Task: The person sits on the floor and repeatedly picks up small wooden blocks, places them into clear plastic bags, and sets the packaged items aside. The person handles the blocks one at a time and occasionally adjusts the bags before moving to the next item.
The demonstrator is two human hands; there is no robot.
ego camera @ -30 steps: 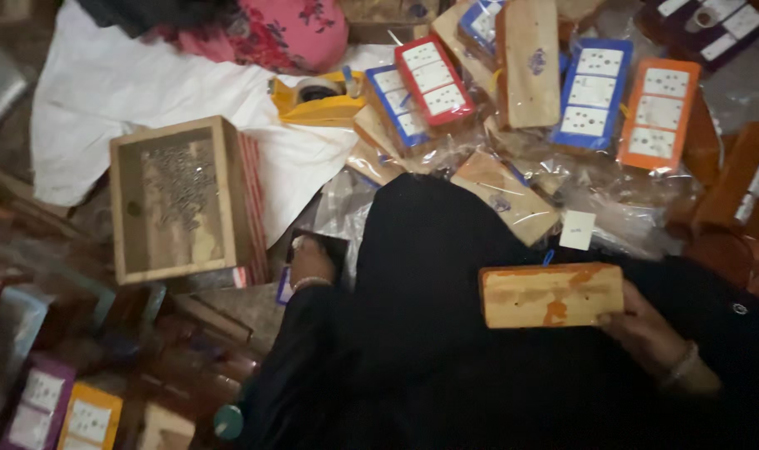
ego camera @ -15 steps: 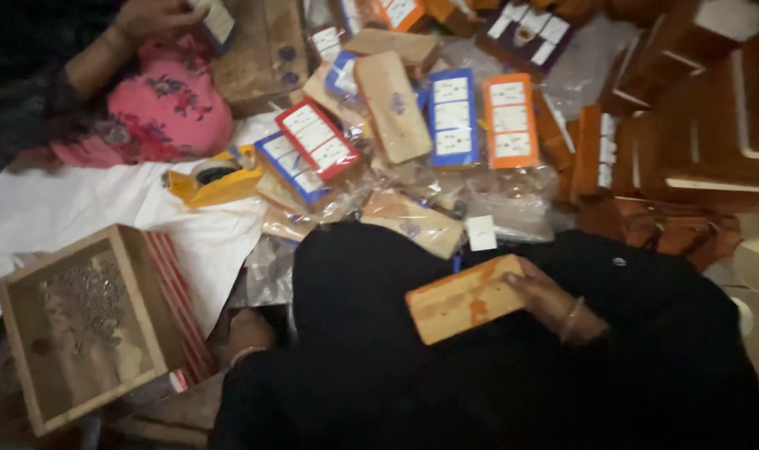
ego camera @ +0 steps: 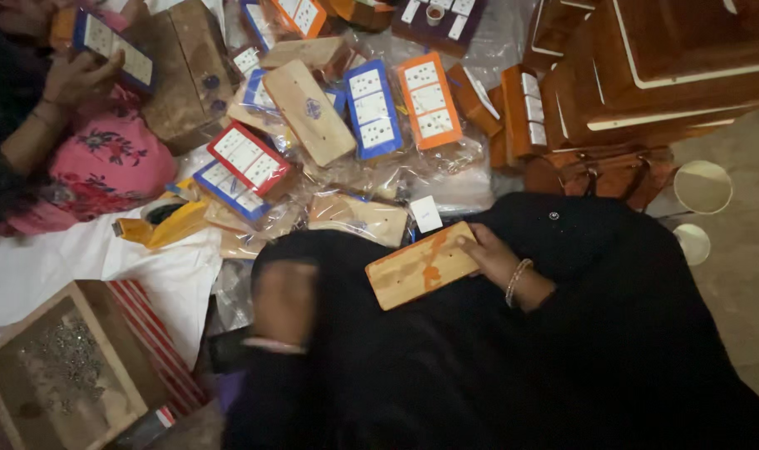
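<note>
While your right hand [ego camera: 489, 257] holds a wooden block [ego camera: 421, 264] over your lap, your blurred left hand [ego camera: 281, 302] seems empty, near the screw box [ego camera: 59, 377].

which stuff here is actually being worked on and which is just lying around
In hand:
- wooden board, held by the right hand
- left hand, blurred, over the dark lap, holding nothing visible

Lying about:
- bagged switch boards
- box of small metal bits
- yellow tape dispenser
- stacked wooden boxes
</note>
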